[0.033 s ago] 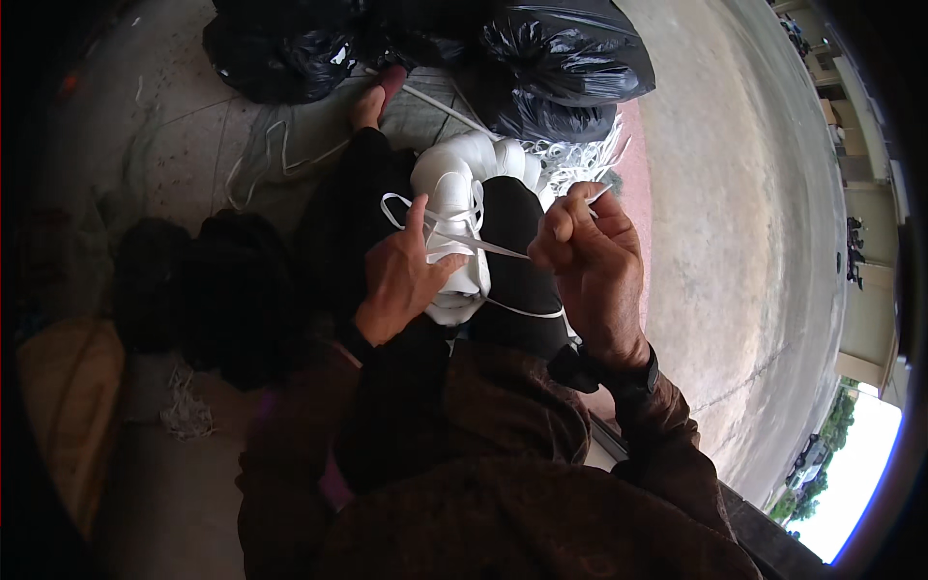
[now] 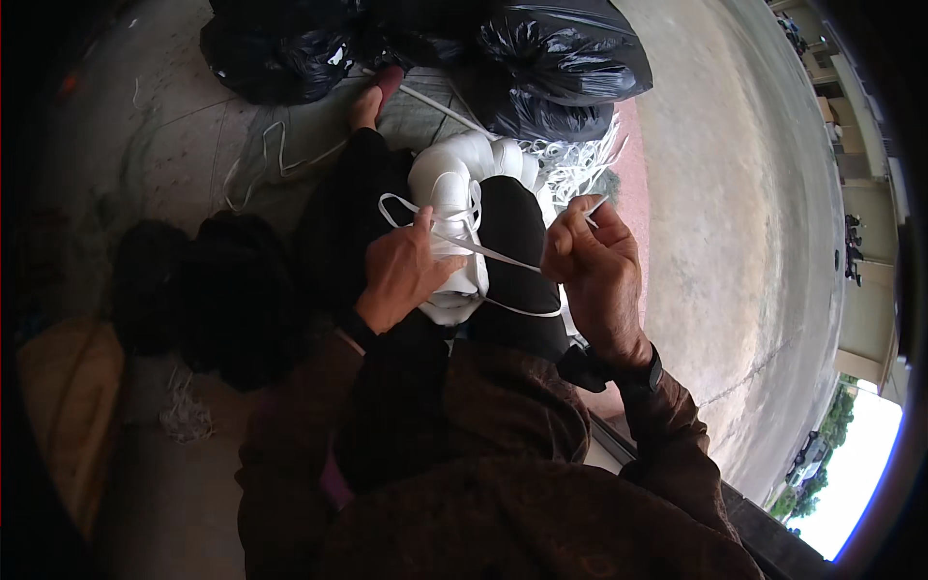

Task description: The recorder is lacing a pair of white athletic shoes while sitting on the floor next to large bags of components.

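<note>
A white lace-up shoe [image 2: 448,188] lies across my black-trousered lap, its opening toward me. My left hand [image 2: 401,275] grips its left side, thumb on the upper and index finger by the lacing; the other fingers are partly hidden. From the shoe a flat white shoelace [image 2: 498,255] runs taut to my right hand [image 2: 599,280]. There the fingers are closed in a pinch, with a lace tip poking out above them. One lace loop [image 2: 391,205] stands out left of the shoe, and another strand hangs across my right thigh.
Black plastic bags [image 2: 565,58] are heaped ahead, beside a pile of loose white laces [image 2: 585,164]. More white shoes [image 2: 512,159] sit just beyond the one on my lap. Dark bundles [image 2: 237,295] and a wooden board [image 2: 68,406] lie to the left. Concrete pavement [image 2: 735,222] stretches right.
My right hand has shifted slightly down and to the right, with the lace still pinched. My left index finger has come down a little toward the lace.
</note>
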Demonstrator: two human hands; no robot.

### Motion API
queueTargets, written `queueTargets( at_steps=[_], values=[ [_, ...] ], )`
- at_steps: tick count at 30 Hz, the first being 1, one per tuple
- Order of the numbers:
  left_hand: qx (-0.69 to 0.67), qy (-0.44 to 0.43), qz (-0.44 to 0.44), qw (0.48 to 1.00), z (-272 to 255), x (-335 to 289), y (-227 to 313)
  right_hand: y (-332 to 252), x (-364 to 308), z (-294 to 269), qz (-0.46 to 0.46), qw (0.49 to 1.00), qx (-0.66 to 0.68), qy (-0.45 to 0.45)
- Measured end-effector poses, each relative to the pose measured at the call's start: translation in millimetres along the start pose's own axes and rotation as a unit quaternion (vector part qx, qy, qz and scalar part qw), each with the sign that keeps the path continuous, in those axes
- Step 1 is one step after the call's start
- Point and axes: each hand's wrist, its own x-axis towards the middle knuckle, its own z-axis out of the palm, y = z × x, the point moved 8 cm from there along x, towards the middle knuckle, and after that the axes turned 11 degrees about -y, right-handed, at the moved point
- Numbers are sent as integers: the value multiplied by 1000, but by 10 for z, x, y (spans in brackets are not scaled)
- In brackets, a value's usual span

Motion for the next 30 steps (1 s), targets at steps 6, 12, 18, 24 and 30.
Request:
queueTargets(
  at_steps=[6, 12, 18, 24, 30],
  values=[
    [164, -101, -36, 981, 127, 166, 38, -590, -691, -3387, -101, 860, -335, 371],
    [210, -16, 98, 973, -36, 47, 91, 724, 612, -391, -29, 845, -526, -88],
    [512, 41, 27, 858, -2081, -1033, -1902, 1186, 1001, -232, 19, 780, -618, -96],
    [432, 112, 15, 895, -1370, -294, -933, 865, 308, -317, 6, 775, -629, -59],
    [181, -188, 27, 965, -255, 138, -3, 969, 255, -88, -54, 745, -659, -88]
  ],
)
